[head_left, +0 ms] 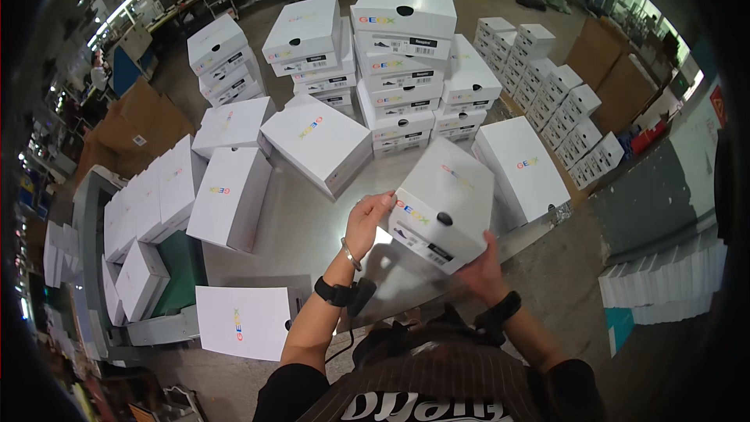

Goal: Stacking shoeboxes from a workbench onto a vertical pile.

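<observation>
While both hands grip a white shoebox (pixel 444 203) over the near edge of the counter (pixel 301 228), more shoeboxes crowd round it: a tall stack (pixel 404 62) just beyond, a large shoebox (pixel 522 170) to its right and a skewed shoebox (pixel 316 139) to its left. The left hand (pixel 367 223) has its fingers on the box's left edge, the right hand (pixel 484 272) on its lower right corner; the right fingers are partly hidden, and whether the box touches the counter I cannot tell. The far workshop blurs into a dark rim. The boxes are smooth, rectangular cardboard with multicoloured lettering; the counter is shiny grey, and a green conveyor belt (pixel 181 267) shows at left.
</observation>
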### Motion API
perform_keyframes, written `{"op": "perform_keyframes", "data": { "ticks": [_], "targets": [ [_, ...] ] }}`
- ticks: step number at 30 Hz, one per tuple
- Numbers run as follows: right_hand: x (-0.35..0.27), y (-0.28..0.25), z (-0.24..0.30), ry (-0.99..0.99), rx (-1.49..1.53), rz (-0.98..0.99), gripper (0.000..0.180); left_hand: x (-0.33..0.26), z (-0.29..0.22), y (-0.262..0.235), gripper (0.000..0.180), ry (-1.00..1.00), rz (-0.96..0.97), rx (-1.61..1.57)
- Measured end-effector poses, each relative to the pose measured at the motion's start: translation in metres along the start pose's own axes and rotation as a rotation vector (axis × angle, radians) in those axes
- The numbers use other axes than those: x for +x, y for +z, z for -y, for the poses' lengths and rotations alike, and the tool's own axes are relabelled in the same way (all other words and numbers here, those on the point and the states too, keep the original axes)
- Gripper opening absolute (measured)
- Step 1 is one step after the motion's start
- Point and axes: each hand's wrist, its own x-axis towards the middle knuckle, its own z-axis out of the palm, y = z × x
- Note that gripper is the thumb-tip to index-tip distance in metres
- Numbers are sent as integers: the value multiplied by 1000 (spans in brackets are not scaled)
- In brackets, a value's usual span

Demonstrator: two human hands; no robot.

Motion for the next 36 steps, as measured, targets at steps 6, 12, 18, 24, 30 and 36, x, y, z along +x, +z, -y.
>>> {"op": "perform_keyframes", "data": {
  "ticks": [6,12,18,24,30,36],
  "targets": [
    [10,-1,48,180,-14,46,56,-23,-33,15,39,29,-56,65],
    [-1,-25,47,62,-65,68,48,-38,-9,18,34,-74,-1,-155],
    [-4,-66,28,88,-155,34,42,-55,2,25,62,-548,131,-376],
    [-14,-64,30,51,-376,92,59,-87,30,25,72,-403,151,-468],
    [4,-70,36,-43,-796,86,56,-128,23,-77,75,-267,-346,170],
    [-4,-27,27,-8,-1119,200,35,-270,20,-274,81,-656,-1000,1244]
  ]
}}
